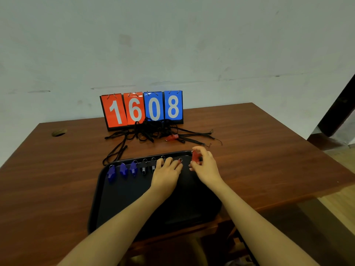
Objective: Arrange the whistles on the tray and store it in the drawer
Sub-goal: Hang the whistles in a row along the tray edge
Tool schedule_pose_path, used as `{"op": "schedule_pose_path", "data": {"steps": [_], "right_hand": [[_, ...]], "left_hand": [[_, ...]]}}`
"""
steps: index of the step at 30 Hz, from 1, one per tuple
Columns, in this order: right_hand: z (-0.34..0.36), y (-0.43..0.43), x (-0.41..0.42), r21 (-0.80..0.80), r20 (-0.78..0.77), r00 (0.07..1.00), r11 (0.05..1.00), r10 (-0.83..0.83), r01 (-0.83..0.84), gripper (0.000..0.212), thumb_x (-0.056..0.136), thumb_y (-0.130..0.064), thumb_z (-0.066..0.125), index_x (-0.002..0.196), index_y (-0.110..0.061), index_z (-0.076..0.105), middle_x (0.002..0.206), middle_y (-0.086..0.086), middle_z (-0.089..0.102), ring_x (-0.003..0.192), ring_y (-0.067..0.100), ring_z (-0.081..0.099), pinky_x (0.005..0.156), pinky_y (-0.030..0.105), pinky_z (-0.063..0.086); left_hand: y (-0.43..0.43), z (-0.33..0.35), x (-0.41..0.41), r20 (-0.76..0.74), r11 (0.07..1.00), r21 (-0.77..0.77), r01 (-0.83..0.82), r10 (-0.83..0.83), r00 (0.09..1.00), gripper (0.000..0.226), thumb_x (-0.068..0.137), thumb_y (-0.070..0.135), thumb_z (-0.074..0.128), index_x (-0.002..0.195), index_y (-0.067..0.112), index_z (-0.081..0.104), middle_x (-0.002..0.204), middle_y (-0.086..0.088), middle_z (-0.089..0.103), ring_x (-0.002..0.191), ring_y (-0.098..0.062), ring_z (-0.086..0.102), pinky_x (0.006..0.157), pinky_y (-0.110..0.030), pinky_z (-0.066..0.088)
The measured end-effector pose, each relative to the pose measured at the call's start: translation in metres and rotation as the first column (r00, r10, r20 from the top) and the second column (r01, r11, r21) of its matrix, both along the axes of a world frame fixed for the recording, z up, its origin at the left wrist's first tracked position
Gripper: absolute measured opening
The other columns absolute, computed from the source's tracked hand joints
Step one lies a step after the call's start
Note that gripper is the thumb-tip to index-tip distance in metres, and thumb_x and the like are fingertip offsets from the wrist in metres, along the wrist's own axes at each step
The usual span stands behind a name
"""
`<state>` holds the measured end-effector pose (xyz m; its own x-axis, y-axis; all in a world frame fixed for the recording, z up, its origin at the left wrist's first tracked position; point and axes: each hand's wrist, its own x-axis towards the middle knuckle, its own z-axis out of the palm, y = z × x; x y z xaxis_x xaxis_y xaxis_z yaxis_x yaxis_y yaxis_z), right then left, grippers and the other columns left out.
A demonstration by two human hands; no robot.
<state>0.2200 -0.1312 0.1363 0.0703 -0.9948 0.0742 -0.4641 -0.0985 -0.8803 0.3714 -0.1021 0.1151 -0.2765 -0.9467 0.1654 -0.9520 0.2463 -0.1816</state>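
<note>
Head view shows a black tray [134, 204] on the brown desk [269, 150], with a row of whistles along its far edge: three blue whistles [123, 169] at the left, then black whistles [144, 167], each lying with its long axis running from far rim toward the person, ring end away. The right hand [205, 167] holds a red whistle [195, 156] pinched in its fingers [199, 150] at the far right corner of the tray, its ring at the far rim, so it already sits near the end of the row. The left hand [167, 172] rests flat on the row just beside it, fingers spread narrowly over whistles there; whether it grips anything cannot be told. Another red whistle [172, 137] lies apart on the desk among the tangled black lanyards [146, 131], beyond the tray and in front of the scoreboard [142, 109]. It lies straight ahead of the right hand, which looks nearer, so that hand would probably fetch it. No drawer is visible.
</note>
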Motion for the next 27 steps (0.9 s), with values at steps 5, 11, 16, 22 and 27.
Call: {"op": "schedule_pose_path", "data": {"steps": [5,11,16,22,27], "right_hand": [[-0.002,-0.003,0.003,0.047,-0.056,0.998,0.998,-0.033,0.035,0.038,0.088,-0.012,0.063,0.119,-0.026,0.047,0.111,-0.003,0.054,0.089,0.013,0.061,0.082,0.03,0.053],[-0.004,-0.006,0.01,0.113,-0.03,0.996,0.99,-0.08,0.083,0.031,0.086,-0.012,0.067,0.113,-0.02,0.054,0.107,-0.005,0.058,0.091,0.016,0.065,0.088,0.034,0.055],[-0.006,-0.009,0.014,0.212,0.084,0.993,0.975,-0.089,0.069,0.026,0.087,-0.007,0.066,0.108,-0.019,0.056,0.096,-0.004,0.063,0.085,0.016,0.069,0.083,0.033,0.058],[-0.011,-0.012,0.016,0.172,-0.097,0.988,0.975,-0.123,0.139,0.021,0.087,-0.013,0.067,0.103,-0.02,0.056,0.092,-0.007,0.061,0.087,0.015,0.066,0.086,0.034,0.056],[-0.004,-0.016,0.024,0.026,-0.4,0.914,0.995,-0.073,0.091,0.03,0.088,-0.023,0.064,0.117,-0.019,0.058,0.118,0.0,0.06,0.105,0.02,0.06,0.087,0.032,0.05]], "left_hand": [[-0.006,-0.001,0.005,-0.057,0.998,0.041,-0.044,0.046,0.997,0.04,0.097,0.022,0.046,0.136,0.015,0.045,0.141,-0.001,0.048,0.132,-0.022,0.037,0.108,-0.04,0.02],[-0.015,0.006,0.011,-0.187,0.989,0.036,-0.141,0.145,0.972,0.034,0.1,0.026,0.036,0.132,0.018,0.046,0.137,0.001,0.052,0.128,-0.02,0.038,0.103,-0.036,0.019],[-0.016,0.007,0.009,-0.171,0.994,0.05,-0.1,0.107,0.979,0.033,0.101,0.025,0.034,0.129,0.02,0.049,0.138,0.002,0.05,0.129,-0.02,0.037,0.106,-0.038,0.02],[-0.017,0.008,0.01,-0.19,0.99,0.066,-0.122,0.133,0.973,0.034,0.101,0.029,0.035,0.131,0.023,0.049,0.138,0.004,0.05,0.128,-0.02,0.037,0.106,-0.037,0.02],[-0.018,0.009,0.011,-0.177,0.991,0.063,-0.122,0.131,0.975,0.034,0.1,0.033,0.035,0.129,0.023,0.052,0.134,0.004,0.053,0.124,-0.02,0.038,0.105,-0.037,0.02]]}}
